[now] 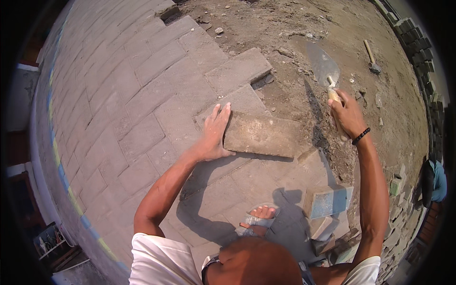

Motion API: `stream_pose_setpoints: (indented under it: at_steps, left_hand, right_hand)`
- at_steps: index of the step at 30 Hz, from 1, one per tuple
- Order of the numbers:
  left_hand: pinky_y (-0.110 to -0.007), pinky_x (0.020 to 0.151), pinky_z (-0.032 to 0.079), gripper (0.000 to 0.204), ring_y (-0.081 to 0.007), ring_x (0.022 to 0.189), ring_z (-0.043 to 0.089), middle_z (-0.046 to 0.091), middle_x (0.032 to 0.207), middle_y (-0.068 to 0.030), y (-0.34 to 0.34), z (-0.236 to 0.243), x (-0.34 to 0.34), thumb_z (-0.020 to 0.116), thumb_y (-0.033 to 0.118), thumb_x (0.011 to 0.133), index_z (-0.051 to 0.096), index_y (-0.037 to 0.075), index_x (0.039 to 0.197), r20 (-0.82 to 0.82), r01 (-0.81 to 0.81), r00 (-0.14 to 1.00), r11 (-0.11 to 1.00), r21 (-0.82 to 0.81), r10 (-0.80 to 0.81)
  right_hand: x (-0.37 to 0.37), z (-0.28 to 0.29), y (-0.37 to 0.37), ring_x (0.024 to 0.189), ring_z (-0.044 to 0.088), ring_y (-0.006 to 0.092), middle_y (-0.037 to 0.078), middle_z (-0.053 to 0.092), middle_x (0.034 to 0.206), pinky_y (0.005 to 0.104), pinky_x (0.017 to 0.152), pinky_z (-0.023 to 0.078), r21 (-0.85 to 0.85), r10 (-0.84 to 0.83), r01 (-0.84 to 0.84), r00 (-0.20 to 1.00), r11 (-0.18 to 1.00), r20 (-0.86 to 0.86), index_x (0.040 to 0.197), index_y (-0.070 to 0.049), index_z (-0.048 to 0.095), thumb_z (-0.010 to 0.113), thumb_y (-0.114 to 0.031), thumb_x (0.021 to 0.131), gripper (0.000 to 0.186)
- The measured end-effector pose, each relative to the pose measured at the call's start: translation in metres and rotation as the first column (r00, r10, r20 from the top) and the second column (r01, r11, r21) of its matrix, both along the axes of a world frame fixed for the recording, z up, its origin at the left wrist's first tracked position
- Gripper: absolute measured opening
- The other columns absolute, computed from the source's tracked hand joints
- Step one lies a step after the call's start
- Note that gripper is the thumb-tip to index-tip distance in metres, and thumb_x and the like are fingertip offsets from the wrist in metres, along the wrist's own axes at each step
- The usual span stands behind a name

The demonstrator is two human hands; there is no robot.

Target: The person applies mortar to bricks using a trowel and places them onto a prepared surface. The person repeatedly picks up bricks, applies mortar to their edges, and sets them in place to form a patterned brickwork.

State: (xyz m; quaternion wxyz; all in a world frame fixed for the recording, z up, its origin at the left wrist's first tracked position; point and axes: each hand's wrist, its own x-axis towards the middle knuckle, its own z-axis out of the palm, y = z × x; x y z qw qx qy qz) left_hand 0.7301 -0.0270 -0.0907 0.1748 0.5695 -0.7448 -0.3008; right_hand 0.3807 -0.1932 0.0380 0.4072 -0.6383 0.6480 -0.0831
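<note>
A loose rectangular paving block (262,135), brown with dirt, is over the edge of the laid grey pavers, with a dark shadow along its near edge. My left hand (215,134) grips its left end, fingers at the far corner and thumb at the near one. Out to the right, my right hand (349,115) is closed around the wooden handle of a trowel (324,62). The trowel's wide metal blade points away from me over the bare soil. I cannot tell whether the blade touches the ground.
Laid pavers (137,95) cover the left side, with a stepped edge against the bare soil (285,23). A hammer (372,58) lies on the soil at far right. Blocks with blue paint (327,202) stand near my sandaled foot (260,219). Stacked blocks (420,52) line the right edge.
</note>
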Motion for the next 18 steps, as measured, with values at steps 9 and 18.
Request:
stream_pose_setpoints:
  at_steps: [9, 18]
  left_hand:
    - [-0.053, 0.114, 0.029, 0.121, -0.0403, 0.137, 0.032, 0.032, 0.146, -0.0227, -0.006, 0.073, -0.054, 0.087, 0.028, 0.053, 0.023, 0.007, 0.154, -0.278, -0.105, 0.956, 0.994, -0.02, 0.095]
    - [-0.047, 0.11, 0.031, 0.107, -0.0373, 0.129, 0.035, 0.037, 0.135, -0.0197, -0.015, 0.142, -0.135, 0.087, 0.019, 0.051, 0.035, 0.006, 0.144, -0.028, -0.132, 0.991, 0.935, -0.329, 0.13]
  right_hand:
    - [-0.055, 0.007, 0.114, 0.076, 0.068, 0.0392, 0.028, 0.067, 0.094, 0.043, 0.071, 0.052, -0.101, 0.067, -0.068, 0.998, 0.993, -0.013, 0.131, 0.004, 0.052, 0.062, -0.022, 0.087, 0.052]
    - [-0.05, 0.032, 0.193, 0.086, 0.064, 0.05, 0.031, 0.065, 0.092, 0.0516, 0.079, 0.051, -0.163, 0.087, -0.07, 0.991, 0.984, 0.1, 0.129, -0.001, 0.045, 0.064, -0.018, 0.086, 0.05]
